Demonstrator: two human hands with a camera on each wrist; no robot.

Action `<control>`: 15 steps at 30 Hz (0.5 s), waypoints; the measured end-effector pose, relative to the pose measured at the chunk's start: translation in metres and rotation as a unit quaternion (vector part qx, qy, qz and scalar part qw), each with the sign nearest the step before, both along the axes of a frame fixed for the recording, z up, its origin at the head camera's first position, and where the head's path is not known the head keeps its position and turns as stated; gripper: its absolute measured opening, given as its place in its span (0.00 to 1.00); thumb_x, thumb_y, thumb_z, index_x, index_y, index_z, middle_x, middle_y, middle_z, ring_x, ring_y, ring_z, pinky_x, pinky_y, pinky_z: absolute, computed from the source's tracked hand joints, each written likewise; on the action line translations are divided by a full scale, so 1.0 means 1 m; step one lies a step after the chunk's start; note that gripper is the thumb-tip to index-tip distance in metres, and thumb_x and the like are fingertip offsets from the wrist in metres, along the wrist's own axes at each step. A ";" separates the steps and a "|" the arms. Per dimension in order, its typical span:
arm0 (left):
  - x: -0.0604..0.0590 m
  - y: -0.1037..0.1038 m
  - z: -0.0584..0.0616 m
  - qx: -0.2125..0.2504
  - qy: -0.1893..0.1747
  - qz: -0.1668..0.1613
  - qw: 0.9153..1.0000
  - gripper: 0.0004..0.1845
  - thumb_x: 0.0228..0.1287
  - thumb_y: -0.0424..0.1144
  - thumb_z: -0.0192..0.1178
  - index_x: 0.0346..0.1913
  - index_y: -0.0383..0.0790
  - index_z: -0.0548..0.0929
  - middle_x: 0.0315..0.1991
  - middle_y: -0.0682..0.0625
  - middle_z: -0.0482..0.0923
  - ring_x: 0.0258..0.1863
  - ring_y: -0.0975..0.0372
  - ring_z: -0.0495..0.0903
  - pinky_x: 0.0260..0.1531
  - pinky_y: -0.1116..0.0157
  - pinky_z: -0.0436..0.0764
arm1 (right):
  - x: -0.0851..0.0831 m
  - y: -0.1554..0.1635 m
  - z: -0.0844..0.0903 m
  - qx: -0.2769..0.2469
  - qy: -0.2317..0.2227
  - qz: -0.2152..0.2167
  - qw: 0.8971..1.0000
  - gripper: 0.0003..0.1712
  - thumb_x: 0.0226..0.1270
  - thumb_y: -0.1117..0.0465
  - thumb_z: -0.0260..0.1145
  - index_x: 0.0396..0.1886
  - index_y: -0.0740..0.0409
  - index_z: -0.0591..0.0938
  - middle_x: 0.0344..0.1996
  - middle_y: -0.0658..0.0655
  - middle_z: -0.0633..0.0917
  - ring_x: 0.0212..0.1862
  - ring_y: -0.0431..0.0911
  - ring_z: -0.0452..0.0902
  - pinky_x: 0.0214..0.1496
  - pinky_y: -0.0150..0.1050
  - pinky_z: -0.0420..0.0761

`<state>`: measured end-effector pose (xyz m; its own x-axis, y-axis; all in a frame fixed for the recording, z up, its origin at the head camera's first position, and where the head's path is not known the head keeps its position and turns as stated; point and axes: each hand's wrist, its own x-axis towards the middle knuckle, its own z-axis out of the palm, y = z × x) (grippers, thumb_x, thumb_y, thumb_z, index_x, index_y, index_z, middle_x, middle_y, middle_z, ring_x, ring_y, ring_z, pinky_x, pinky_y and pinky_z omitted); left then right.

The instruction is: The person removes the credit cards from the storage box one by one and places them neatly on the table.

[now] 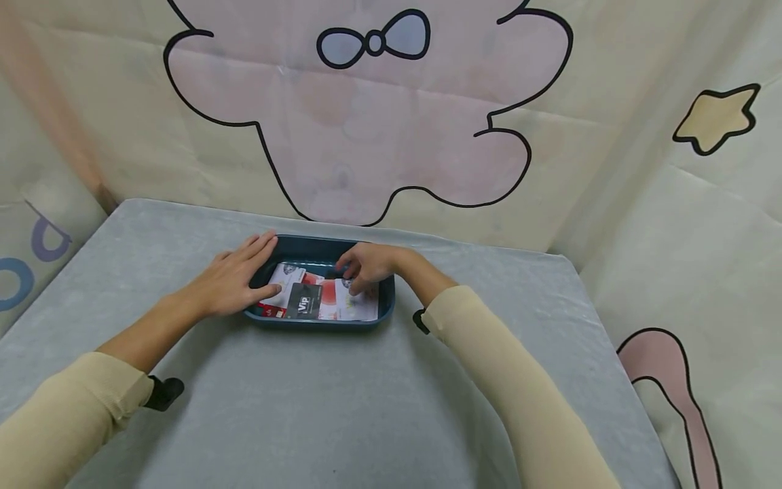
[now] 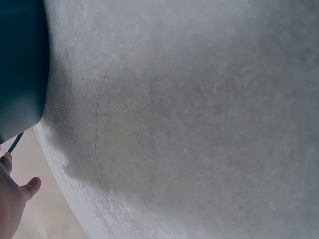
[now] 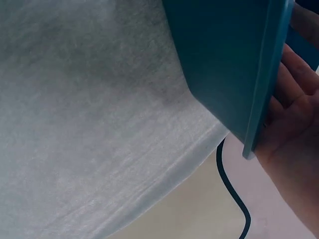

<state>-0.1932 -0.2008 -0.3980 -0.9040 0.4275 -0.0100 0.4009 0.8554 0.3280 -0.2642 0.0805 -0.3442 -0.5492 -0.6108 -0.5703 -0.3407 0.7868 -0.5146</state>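
A dark blue tray (image 1: 324, 325) sits on the grey cloth near the far edge of the table. Several overlapping cards lie in it: a black card marked "Vip" (image 1: 303, 302), a white card (image 1: 360, 307) at the right, and red and white ones around them. My left hand (image 1: 235, 278) rests over the tray's left rim, fingers straight, thumb reaching in over the cards. Over the right side, my right hand (image 1: 369, 263) dips inside with bent fingers, its fingertips at the white card; I cannot tell whether they pinch it. In the right wrist view, the tray wall (image 3: 224, 59) partly hides those fingers.
Grey cloth (image 1: 342, 407) covers the table and spreads in front of the tray. A cream curtain (image 1: 611, 122) with printed cartoon shapes hangs behind and at the sides. Dark wrist straps (image 1: 163, 394) show at both sleeves.
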 end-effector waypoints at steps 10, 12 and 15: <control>-0.002 -0.002 0.000 -0.002 -0.003 0.000 1.000 0.49 0.67 0.59 0.57 0.79 0.34 0.47 0.80 0.40 0.43 0.77 0.41 0.43 0.65 0.30 0.53 | 0.002 -0.005 0.002 0.023 0.003 0.009 1.000 0.33 0.65 0.61 0.70 0.70 0.57 0.71 0.53 0.57 0.81 0.50 0.47 0.77 0.53 0.37 0.80; -0.001 -0.002 0.000 -0.002 -0.003 0.000 1.000 0.49 0.67 0.59 0.57 0.79 0.34 0.47 0.80 0.40 0.43 0.77 0.40 0.43 0.65 0.30 0.52 | 0.002 -0.006 0.001 0.024 0.004 0.009 1.000 0.33 0.65 0.62 0.70 0.69 0.57 0.72 0.50 0.56 0.82 0.48 0.47 0.77 0.51 0.36 0.80; -0.001 -0.002 0.001 -0.003 -0.006 0.001 1.000 0.49 0.67 0.59 0.56 0.79 0.35 0.47 0.80 0.40 0.42 0.77 0.41 0.42 0.65 0.30 0.52 | 0.004 -0.007 0.000 0.027 0.008 0.006 1.000 0.32 0.65 0.62 0.70 0.68 0.57 0.73 0.48 0.55 0.82 0.47 0.46 0.77 0.49 0.35 0.79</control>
